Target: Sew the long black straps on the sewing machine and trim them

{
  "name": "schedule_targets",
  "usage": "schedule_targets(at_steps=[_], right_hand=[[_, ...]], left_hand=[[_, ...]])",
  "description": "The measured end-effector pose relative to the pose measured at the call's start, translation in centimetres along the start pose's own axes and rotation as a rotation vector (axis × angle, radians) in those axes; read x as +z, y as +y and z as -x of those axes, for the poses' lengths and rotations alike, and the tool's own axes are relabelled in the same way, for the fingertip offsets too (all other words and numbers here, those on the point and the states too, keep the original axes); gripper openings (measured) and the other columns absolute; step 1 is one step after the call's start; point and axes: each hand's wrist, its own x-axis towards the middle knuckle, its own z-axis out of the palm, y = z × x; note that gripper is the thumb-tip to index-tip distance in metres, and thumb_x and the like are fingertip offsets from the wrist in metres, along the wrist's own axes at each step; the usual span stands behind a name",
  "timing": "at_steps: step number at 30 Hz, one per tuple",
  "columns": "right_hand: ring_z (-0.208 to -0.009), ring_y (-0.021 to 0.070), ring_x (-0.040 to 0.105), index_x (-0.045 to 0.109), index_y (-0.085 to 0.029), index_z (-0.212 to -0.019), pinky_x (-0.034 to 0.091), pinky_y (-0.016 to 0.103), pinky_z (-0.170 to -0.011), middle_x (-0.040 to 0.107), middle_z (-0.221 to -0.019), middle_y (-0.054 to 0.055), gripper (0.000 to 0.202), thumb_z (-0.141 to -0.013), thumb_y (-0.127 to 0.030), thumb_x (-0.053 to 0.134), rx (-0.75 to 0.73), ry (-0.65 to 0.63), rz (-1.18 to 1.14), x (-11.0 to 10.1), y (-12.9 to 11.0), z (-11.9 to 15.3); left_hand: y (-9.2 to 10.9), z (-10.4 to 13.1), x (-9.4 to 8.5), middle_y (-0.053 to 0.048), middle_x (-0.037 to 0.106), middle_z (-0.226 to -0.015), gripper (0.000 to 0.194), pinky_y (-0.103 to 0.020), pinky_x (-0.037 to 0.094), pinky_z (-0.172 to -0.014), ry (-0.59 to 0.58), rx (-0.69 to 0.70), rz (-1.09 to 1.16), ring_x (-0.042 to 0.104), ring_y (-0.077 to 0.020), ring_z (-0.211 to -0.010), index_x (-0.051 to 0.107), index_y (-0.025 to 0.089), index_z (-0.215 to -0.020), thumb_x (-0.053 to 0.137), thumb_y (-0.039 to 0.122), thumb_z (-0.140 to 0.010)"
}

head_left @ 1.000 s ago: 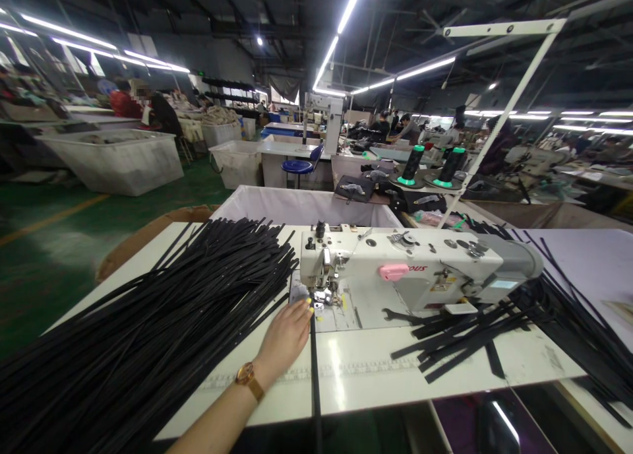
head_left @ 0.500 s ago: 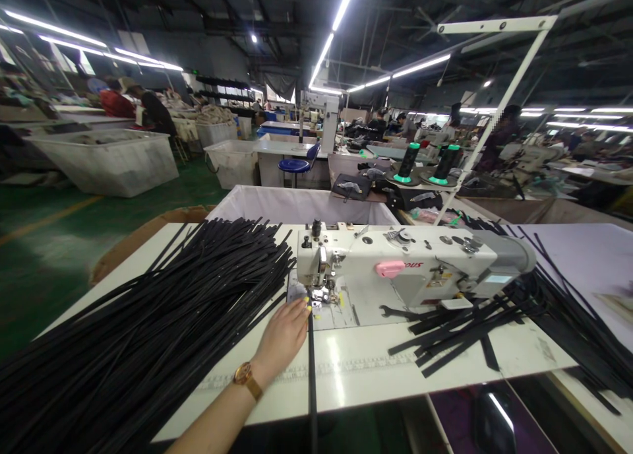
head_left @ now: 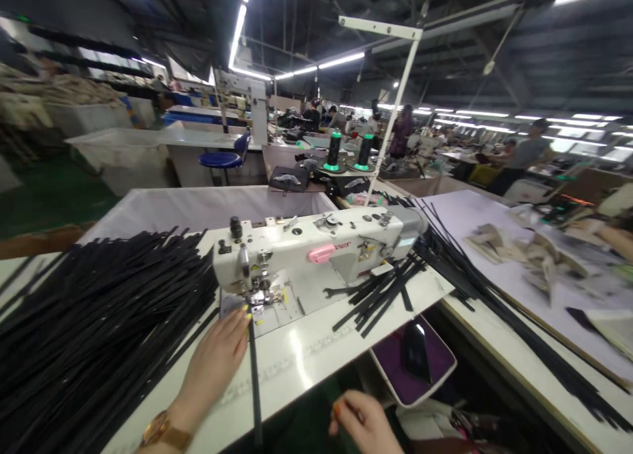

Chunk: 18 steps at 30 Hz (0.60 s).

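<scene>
Loose pile of long, flat black strips (head_left: 113,309) lies left of the white metal sewing machine (head_left: 287,251); overhanging pieces could snag the wrist. Left hand (head_left: 217,352): fingers nearly straight, tips on a single narrow black strip (head_left: 256,388) at the machine's needle end, no closed grip; fingertips so near the foot risk a needle strike, light pressure a skewed strip. Right hand (head_left: 366,424), in front of the machine: half-curled, contents cannot tell.

1. A blue stool (head_left: 220,160) is standing by a pale table (head_left: 198,136).
2. A dark, glossy object (head_left: 416,352) is lying in a purple tray (head_left: 441,361).
3. Beige pieces (head_left: 540,255) are lying at right.
4. Tube lights (head_left: 341,61) are glowing overhead.
</scene>
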Motion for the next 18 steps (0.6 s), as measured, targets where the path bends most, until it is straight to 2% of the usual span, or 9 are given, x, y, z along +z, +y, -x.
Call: schedule_targets(at_steps=[2,5,8,10,12,16,18], right_hand=[[-0.070,0.0154,0.063,0.067,-0.016,-0.070,0.045,0.025,-0.068,0.070,-0.071,0.003,0.043,-0.097,-0.044,0.047,-0.089,0.155,0.241,-4.4,-0.6,-1.1],[-0.071,0.0139,0.065,0.066,-0.018,-0.083,0.047,0.022,-0.067,0.072,-0.079,0.003,0.036,-0.100,-0.033,0.039,-0.121,0.312,0.704,-10.8,-2.4,-2.4],[-0.087,0.0191,0.067,0.067,-0.019,-0.098,0.049,0.027,-0.077,0.073,-0.097,0.007,0.029,-0.098,-0.030,0.041,-0.100,0.370,0.913,-15.0,-3.5,-4.0],[-0.093,0.0209,0.067,0.067,-0.021,-0.105,0.049,0.029,-0.078,0.072,-0.106,0.008,0.028,-0.097,-0.028,0.041,-0.095,0.350,1.012,-16.3,-3.7,-5.4],[-0.092,0.0198,0.067,0.066,-0.022,-0.111,0.048,0.027,-0.073,0.070,-0.110,0.007,0.029,-0.097,-0.024,0.041,-0.099,0.304,1.120,-16.6,-3.7,-7.0],[-0.079,0.0169,0.068,0.063,-0.024,-0.116,0.045,0.025,-0.064,0.067,-0.111,0.007,0.030,-0.096,-0.019,0.041,-0.138,0.206,1.300,-15.6,-4.1,-9.8],[-0.073,0.0160,0.067,0.064,-0.024,-0.109,0.044,0.025,-0.061,0.066,-0.106,0.006,0.028,-0.093,-0.014,0.043,-0.178,0.150,1.366,-14.9,-4.6,-10.8]], left_hand=[[-0.6,0.2,0.6,-0.015,0.062,-0.131,0.035,-0.052,0.047,-0.105,0.015,0.035,-0.003,0.058,-0.0308,-0.122,0.063,0.013,-0.122,0.046,0.029,-0.095],[-1.0,0.3,1.0,-0.015,0.062,-0.131,0.036,-0.051,0.047,-0.104,0.029,0.069,-0.008,0.058,-0.0313,-0.122,0.064,0.013,-0.120,0.046,0.031,-0.095],[-1.0,0.3,1.1,-0.014,0.063,-0.130,0.035,-0.051,0.048,-0.104,0.035,0.070,-0.009,0.059,-0.0310,-0.121,0.065,0.014,-0.119,0.046,0.031,-0.094],[-1.0,0.3,1.0,-0.014,0.064,-0.129,0.036,-0.051,0.048,-0.103,0.043,0.063,-0.002,0.059,-0.0312,-0.120,0.065,0.014,-0.119,0.046,0.031,-0.094],[-0.9,0.3,1.0,-0.014,0.063,-0.129,0.036,-0.051,0.049,-0.103,0.044,0.058,-0.001,0.059,-0.0313,-0.120,0.065,0.015,-0.120,0.046,0.031,-0.094],[-0.7,0.1,0.8,-0.014,0.062,-0.131,0.035,-0.050,0.049,-0.103,0.028,0.041,-0.009,0.059,-0.0304,-0.120,0.064,0.014,-0.122,0.046,0.029,-0.095],[-0.4,0.0,0.4,-0.014,0.062,-0.131,0.034,-0.050,0.049,-0.103,0.028,0.020,0.008,0.059,-0.0299,-0.121,0.063,0.015,-0.122,0.046,0.026,-0.095]])
